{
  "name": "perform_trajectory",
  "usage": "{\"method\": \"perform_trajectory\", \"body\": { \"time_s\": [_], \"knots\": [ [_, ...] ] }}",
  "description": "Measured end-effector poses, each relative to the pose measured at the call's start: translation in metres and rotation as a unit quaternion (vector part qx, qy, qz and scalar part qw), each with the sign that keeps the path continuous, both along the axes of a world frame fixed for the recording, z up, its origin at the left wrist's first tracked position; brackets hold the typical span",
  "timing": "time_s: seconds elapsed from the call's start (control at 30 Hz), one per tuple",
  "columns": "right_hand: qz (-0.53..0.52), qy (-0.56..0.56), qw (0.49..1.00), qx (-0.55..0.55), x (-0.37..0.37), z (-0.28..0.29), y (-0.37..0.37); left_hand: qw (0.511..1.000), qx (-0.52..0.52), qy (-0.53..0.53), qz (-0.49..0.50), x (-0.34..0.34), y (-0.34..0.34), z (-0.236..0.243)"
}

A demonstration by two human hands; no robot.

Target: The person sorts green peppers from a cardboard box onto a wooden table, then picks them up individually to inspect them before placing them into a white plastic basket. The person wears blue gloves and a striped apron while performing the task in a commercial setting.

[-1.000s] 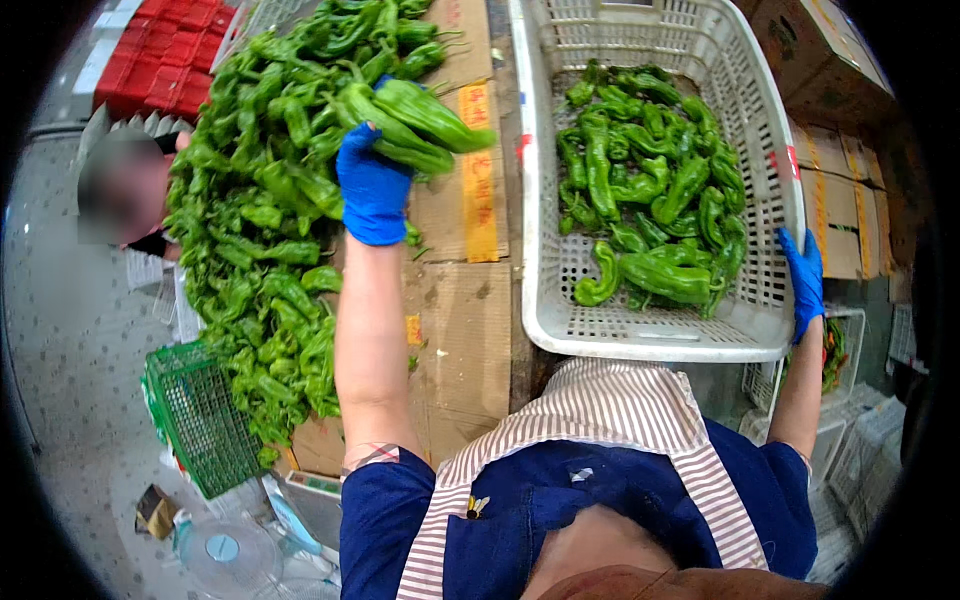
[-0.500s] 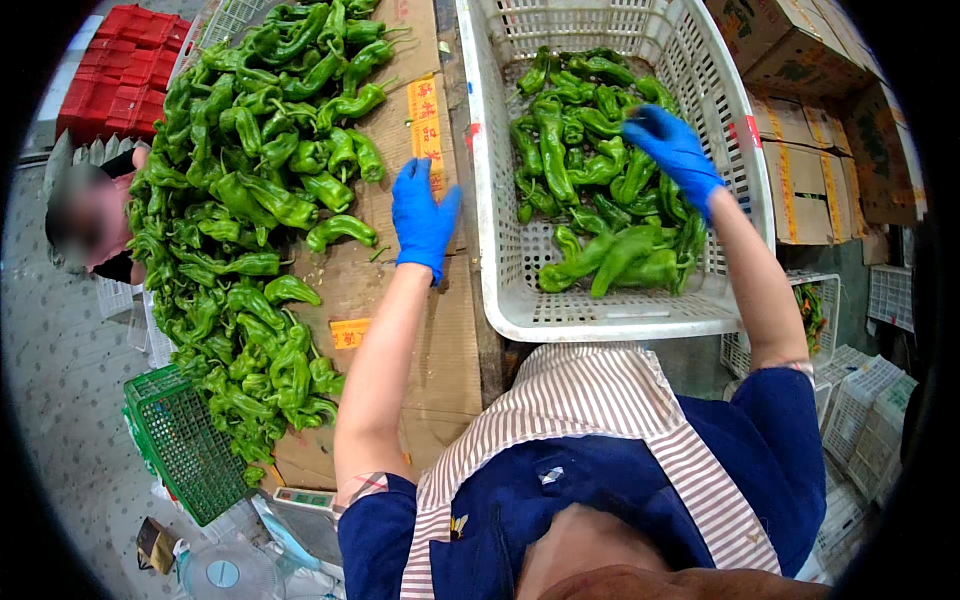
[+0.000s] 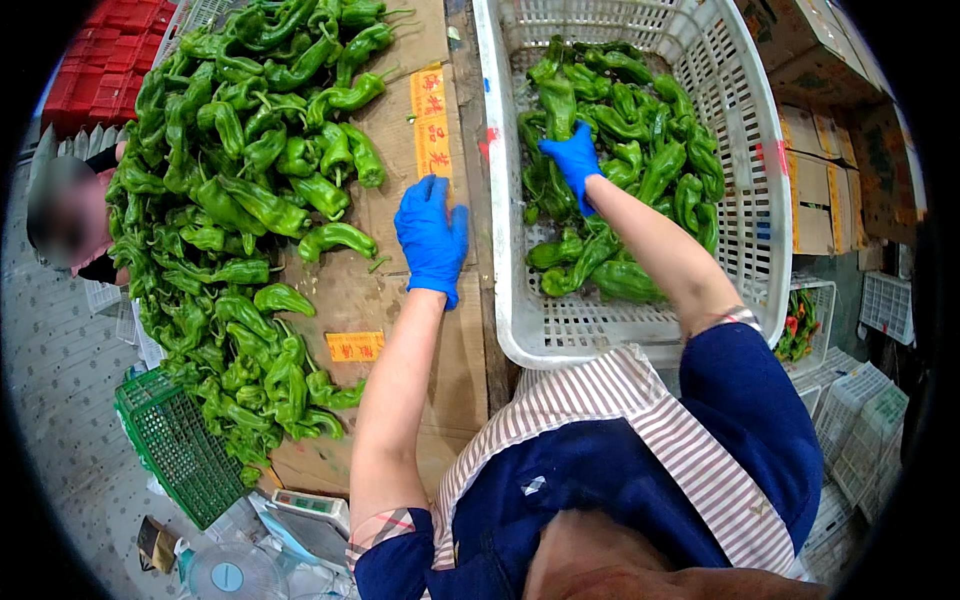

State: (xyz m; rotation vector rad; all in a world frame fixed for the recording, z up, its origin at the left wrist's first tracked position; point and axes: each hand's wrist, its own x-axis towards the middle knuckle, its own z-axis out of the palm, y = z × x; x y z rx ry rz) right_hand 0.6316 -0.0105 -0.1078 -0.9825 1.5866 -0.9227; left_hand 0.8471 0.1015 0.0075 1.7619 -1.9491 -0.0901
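Observation:
A large heap of green peppers [image 3: 240,190] covers the left part of a cardboard-topped table [image 3: 440,370]. My left hand [image 3: 432,240], in a blue glove, rests over the cardboard to the right of the heap; its fingers are loosely extended, the thumb stands apart, and it holds nothing. To the right stands a white perforated plastic crate [image 3: 620,345] with more peppers inside. My right hand [image 3: 574,163], gloved in blue too, reaches into that crate. Its fingers close round the lower end of a green pepper [image 3: 557,103], whose other end points to the crate's far side.
Stacked cardboard boxes [image 3: 825,190] stand beyond the crate on the right. A smaller crate of red and green peppers [image 3: 800,325] sits below them. At lower left are a green crate [image 3: 185,450] and a scale [image 3: 310,510]. Another person [image 3: 80,215] is at far left, near red crates [image 3: 105,75].
My right hand has moved left inside the crate and taken hold of a pepper. Peppers at the crate's near end lie differently. My left hand stays over the cardboard.

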Motion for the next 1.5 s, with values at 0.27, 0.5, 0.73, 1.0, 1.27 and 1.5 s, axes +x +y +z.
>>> {"method": "perform_trajectory", "body": {
  "time_s": [0.27, 0.5, 0.73, 1.0, 1.27, 1.5],
  "knots": [
    [0.140, -0.199, 0.945, -0.220, -0.012, 0.156, 0.057, 1.000, -0.018, 0.004, 0.000, 0.000, 0.001, -0.001],
    [0.090, -0.321, 0.943, 0.018, -0.010, 0.173, 0.081, 0.996, -0.085, -0.027, -0.011, 0.001, 0.002, -0.008],
    [0.053, -0.366, 0.918, 0.143, -0.037, 0.175, 0.080, 0.982, -0.165, -0.010, 0.096, 0.034, -0.017, 0.030],
    [0.040, -0.123, 0.985, -0.115, -0.044, 0.154, 0.096, 0.913, 0.179, -0.111, 0.349, 0.052, -0.085, 0.055],
    [0.188, -0.293, 0.937, -0.015, -0.025, 0.181, 0.169, 0.940, 0.191, -0.012, 0.282, 0.052, -0.047, 0.055],
    [0.264, -0.262, 0.928, -0.028, 0.017, 0.155, 0.190, 0.971, 0.091, 0.084, 0.207, 0.070, -0.037, 0.029]
  ]
}}
